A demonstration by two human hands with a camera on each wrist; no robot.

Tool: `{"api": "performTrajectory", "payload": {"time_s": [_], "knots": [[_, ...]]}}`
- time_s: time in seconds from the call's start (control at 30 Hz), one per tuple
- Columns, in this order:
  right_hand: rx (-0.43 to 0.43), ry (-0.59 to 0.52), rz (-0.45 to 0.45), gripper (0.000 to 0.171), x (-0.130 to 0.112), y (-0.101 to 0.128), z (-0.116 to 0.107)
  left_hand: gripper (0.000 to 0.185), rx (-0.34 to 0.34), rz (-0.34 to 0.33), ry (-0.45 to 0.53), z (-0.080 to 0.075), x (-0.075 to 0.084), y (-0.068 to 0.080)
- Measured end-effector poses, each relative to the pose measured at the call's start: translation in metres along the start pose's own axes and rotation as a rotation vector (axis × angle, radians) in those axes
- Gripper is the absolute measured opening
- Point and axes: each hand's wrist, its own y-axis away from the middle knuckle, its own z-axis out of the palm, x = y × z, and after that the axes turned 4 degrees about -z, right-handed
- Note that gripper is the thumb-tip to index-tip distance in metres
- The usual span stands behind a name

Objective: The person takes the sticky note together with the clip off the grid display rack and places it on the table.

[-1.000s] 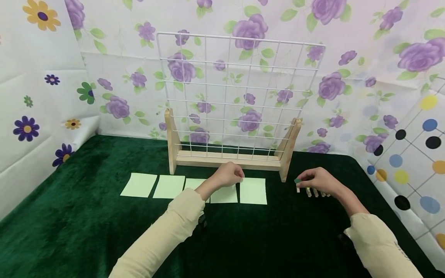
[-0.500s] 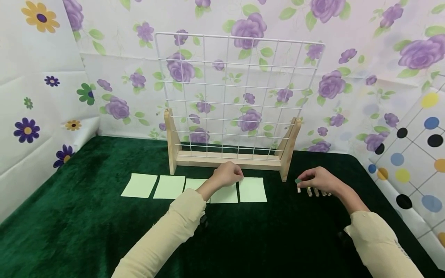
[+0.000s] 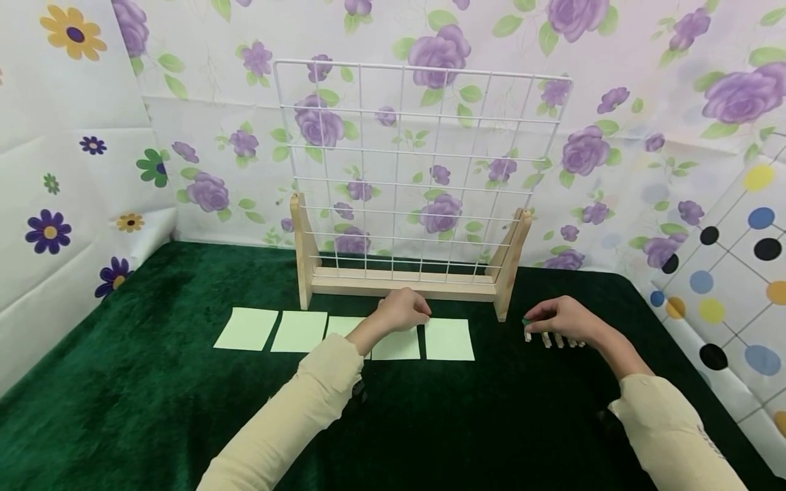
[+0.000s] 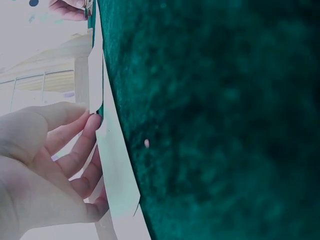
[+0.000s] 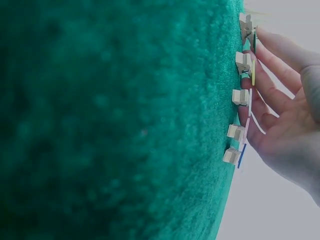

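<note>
My left hand pinches the upper left corner of the rightmost pale green paper square between thumb and fingertips. The left wrist view shows that square nearly edge-on. Beside it, under my left wrist, the neighbouring paper square is partly covered. Off to the right, my right hand holds a small wooden clothespin by the green disc on its top. Several more clothespins stand in a row below the right fingers, bearing yellow, white, pink and blue discs.
A white wire grid rises from a wooden stand behind the papers. More paper squares lie to the left on the dark green cloth. Flowered sheeting hangs at the back and sides.
The rightmost paper square has shifted slightly toward me and to the right, its corner still in my left fingers. My right hand stays at the green-disc clothespin, almost unmoved.
</note>
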Motion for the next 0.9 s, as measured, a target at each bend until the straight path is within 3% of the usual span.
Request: {"api": "performTrajectory", "payload": {"time_s": [0.23, 0.4, 0.63, 0.9], "knots": [[0.012, -0.011, -0.005, 0.040, -0.001, 0.001, -0.001, 0.016, -0.007, 0.035, 0.049, -0.006, -0.004, 0.003], [0.042, 0.021, -0.017, 0.042, -0.003, 0.004, -0.001, 0.019, 0.024, 0.034, 0.074, -0.012, -0.011, 0.007], [0.119, 0.091, -0.025, 0.045, -0.003, 0.009, 0.000, 0.031, 0.081, 0.050, 0.005, -0.023, -0.024, 0.019], [0.193, 0.101, -0.043, 0.049, -0.014, 0.018, 0.007, 0.057, -0.067, 0.156, -0.122, -0.043, -0.046, 0.037]]}}
